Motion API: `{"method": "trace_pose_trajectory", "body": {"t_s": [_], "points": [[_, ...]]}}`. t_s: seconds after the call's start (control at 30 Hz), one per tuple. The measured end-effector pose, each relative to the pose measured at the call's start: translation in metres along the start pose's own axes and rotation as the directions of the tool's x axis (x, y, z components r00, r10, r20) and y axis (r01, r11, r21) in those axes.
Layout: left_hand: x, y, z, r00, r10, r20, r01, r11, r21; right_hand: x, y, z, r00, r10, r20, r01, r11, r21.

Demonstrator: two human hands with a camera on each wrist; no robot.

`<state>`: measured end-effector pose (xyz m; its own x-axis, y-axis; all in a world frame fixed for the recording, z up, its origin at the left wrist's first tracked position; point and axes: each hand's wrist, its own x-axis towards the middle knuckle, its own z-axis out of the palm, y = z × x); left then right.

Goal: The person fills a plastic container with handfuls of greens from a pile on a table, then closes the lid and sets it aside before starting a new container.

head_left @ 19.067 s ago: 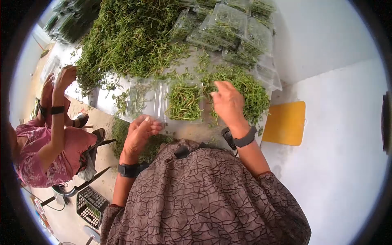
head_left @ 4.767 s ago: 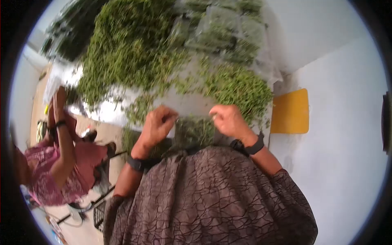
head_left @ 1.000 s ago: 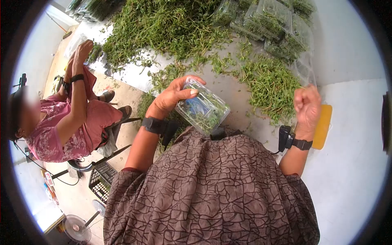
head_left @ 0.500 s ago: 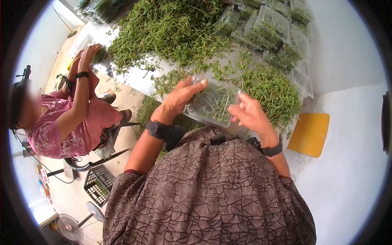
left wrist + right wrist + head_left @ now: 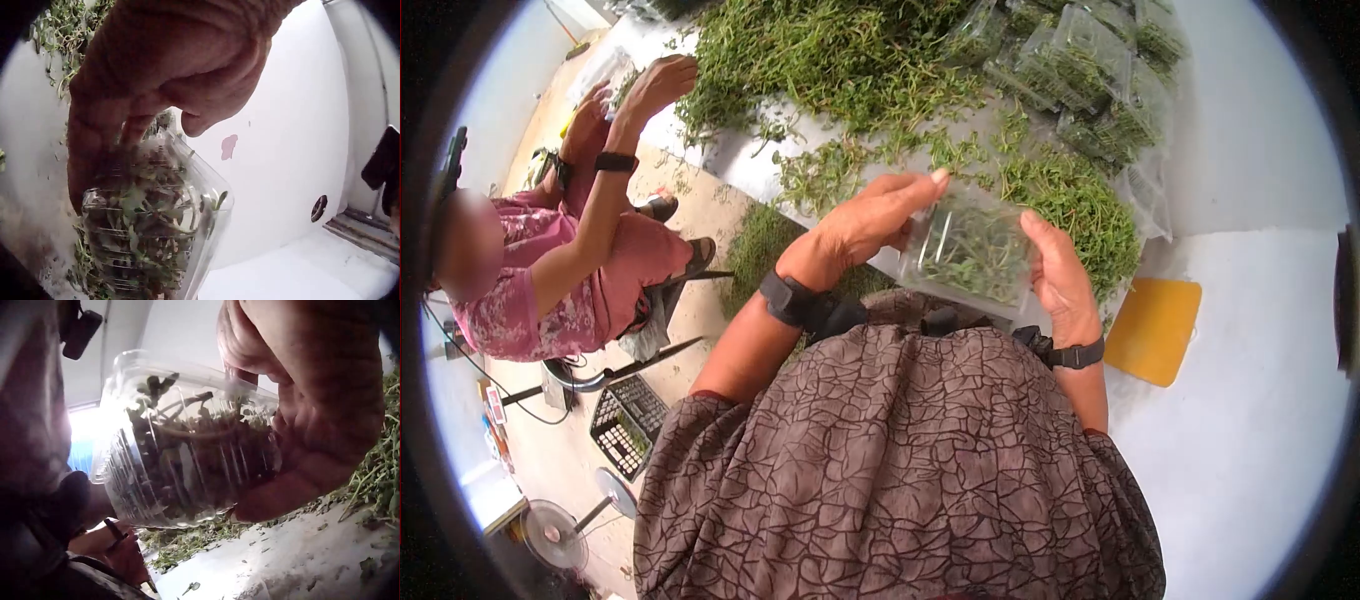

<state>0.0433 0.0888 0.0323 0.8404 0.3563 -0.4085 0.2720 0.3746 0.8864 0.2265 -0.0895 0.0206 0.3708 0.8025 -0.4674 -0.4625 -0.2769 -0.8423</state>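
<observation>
White tabletop (image 5: 960, 125) fills the head view, heaped with loose green herbs (image 5: 840, 50), and beyond the hands lie filled plastic packs (image 5: 1090, 75). Between both hands, lifted above the tabletop edge, is a clear clamshell box (image 5: 975, 250) packed with herbs: the left hand (image 5: 870, 220) grips its left side with fingers stretched over the top, and the right hand (image 5: 1055, 275) holds its right side, fingers curved along the wall. Left of the left hand sits another person (image 5: 550, 250) with raised arms; right of the right hand is a yellow board (image 5: 1152, 330). From the left wrist, the left hand (image 5: 169, 81) clasps the clamshell box (image 5: 156, 231) from above. From the right wrist, the right hand (image 5: 312, 406) wraps the clamshell box (image 5: 187, 450), thumb under it.
</observation>
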Motion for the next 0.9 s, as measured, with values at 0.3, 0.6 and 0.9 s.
{"method": "trace_pose_trajectory", "body": {"t_s": [0.3,0.6,0.9], "points": [[-0.008,-0.011,-0.022,0.999,0.009,0.041,0.001,0.976,-0.217,0.004,0.004,-0.007,0.975,-0.086,-0.206,0.146,0.944,0.296],[-0.022,-0.032,-0.007,0.965,0.192,0.181,-0.221,0.963,0.154,0.016,0.022,-0.033,0.962,-0.097,-0.256,0.149,0.97,0.192],[-0.012,-0.018,-0.003,0.93,0.338,-0.146,-0.301,0.926,0.228,-0.016,-0.012,0.008,0.957,-0.29,0.014,0.283,0.922,-0.264]]}}
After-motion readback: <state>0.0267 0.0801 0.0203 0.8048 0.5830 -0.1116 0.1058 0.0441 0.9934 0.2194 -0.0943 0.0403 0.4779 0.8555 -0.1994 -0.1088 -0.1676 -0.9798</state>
